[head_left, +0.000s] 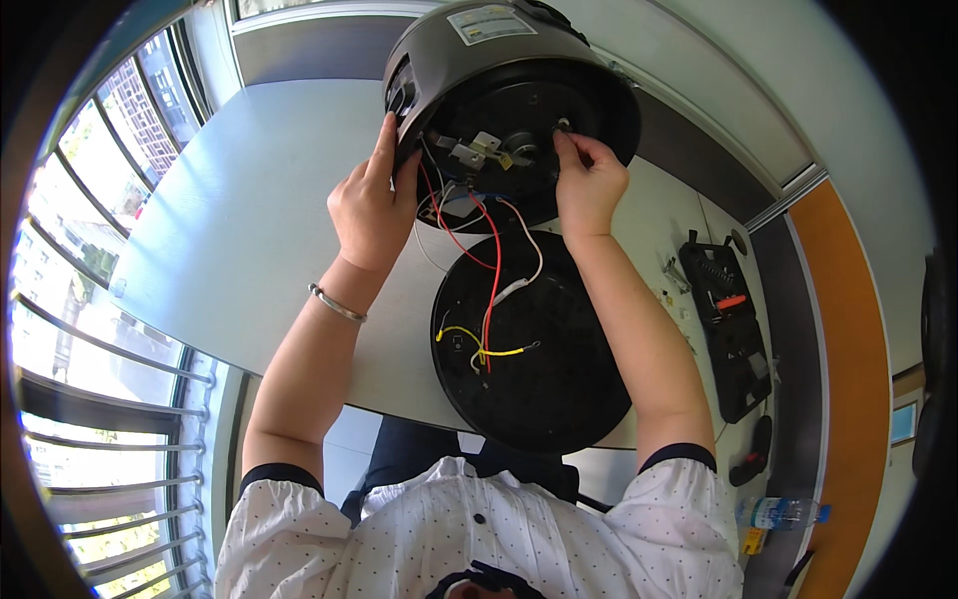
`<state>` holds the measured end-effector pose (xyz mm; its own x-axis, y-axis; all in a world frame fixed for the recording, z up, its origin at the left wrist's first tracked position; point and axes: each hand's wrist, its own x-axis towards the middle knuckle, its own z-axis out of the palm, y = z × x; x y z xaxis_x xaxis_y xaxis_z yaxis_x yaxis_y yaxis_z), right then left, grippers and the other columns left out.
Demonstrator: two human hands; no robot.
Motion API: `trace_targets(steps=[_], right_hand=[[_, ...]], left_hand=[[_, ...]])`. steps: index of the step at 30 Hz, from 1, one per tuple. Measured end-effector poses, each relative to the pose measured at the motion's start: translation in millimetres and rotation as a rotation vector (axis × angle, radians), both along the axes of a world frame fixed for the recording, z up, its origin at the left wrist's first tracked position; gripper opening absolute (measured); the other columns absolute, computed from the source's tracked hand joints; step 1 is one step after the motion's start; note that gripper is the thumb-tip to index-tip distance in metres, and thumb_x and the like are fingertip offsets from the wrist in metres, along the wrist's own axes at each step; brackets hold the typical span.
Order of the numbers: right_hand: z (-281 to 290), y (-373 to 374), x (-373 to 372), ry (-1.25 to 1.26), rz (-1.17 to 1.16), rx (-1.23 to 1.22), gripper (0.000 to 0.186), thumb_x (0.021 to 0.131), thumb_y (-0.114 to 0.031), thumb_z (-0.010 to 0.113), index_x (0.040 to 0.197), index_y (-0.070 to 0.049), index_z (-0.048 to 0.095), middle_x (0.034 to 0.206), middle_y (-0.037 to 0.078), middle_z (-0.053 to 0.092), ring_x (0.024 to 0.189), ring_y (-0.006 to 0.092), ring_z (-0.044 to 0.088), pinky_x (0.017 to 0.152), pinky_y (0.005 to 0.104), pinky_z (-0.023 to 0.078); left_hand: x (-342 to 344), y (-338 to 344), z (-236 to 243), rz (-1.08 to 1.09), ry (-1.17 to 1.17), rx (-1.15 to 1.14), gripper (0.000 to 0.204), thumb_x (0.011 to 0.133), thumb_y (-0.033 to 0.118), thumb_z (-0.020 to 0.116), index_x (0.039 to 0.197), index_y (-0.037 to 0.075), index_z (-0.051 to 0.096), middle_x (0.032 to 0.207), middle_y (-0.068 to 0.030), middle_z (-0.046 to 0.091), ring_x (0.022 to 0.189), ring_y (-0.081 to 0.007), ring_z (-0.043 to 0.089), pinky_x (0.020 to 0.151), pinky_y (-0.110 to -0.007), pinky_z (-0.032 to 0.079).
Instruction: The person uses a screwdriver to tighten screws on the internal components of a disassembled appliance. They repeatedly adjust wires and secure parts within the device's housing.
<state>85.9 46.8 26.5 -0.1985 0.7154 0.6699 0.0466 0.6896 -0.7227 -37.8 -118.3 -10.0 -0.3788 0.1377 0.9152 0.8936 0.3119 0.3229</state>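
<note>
A grey rice cooker [439, 50] lies tipped on its side on the table, its dark underside turned toward me. My left hand [371, 200] grips the cooker's left edge, thumb at the rim and fingers along the outer wall. With thumb and forefinger pinched together, my right hand [591, 185] reaches into the right part of the underside; whatever is in the pinch is too small to make out. Metal brackets [477, 150] sit in the middle. Red wires [496, 270] and a white wire hang down to the round black base cover [559, 369], where a yellow wire [504, 351] lies.
To the right of my forearm lies an open black tool case [720, 299] with an orange-red piece in it. Small metal parts [677, 275] are scattered beside it. A plastic bottle [783, 513] is at the lower right. Barred windows [100, 429] line the left side.
</note>
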Motion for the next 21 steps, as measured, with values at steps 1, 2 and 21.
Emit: trace_targets(steps=[1,2,21], right_hand=[[-0.1,-0.6,-0.5,0.001,-0.005,0.005,0.017,0.077,-0.015,0.07,0.081,0.001,0.068,0.067,0.01,0.064,0.058,0.0156,0.058,0.058,0.0268,0.046],[-0.1,-0.8,-0.9,0.002,-0.011,0.011,0.017,0.077,-0.016,0.07,0.079,0.001,0.068,0.066,0.011,0.063,0.056,0.0185,0.059,0.057,0.0287,0.046],[-6.4,15.2,1.1,-0.078,0.031,0.159,0.018,0.081,-0.015,0.068,0.083,0.003,0.067,0.071,0.008,0.067,0.057,0.0104,0.058,0.056,0.0227,0.045]], left_hand=[[0.2,0.1,0.0,0.001,-0.003,0.0,0.044,0.079,0.017,0.067,0.121,0.009,0.057,0.059,-0.0045,0.058,0.045,-0.0198,0.054,0.042,-0.03,0.042],[0.6,0.1,0.5,0.002,-0.005,0.001,0.044,0.079,0.017,0.067,0.121,0.009,0.057,0.058,-0.0043,0.058,0.044,-0.0196,0.054,0.042,-0.03,0.042],[5.7,-3.3,5.0,0.003,-0.097,-0.064,0.044,0.081,0.017,0.068,0.123,0.012,0.057,0.066,-0.0088,0.064,0.055,-0.0181,0.063,0.049,-0.027,0.046]])
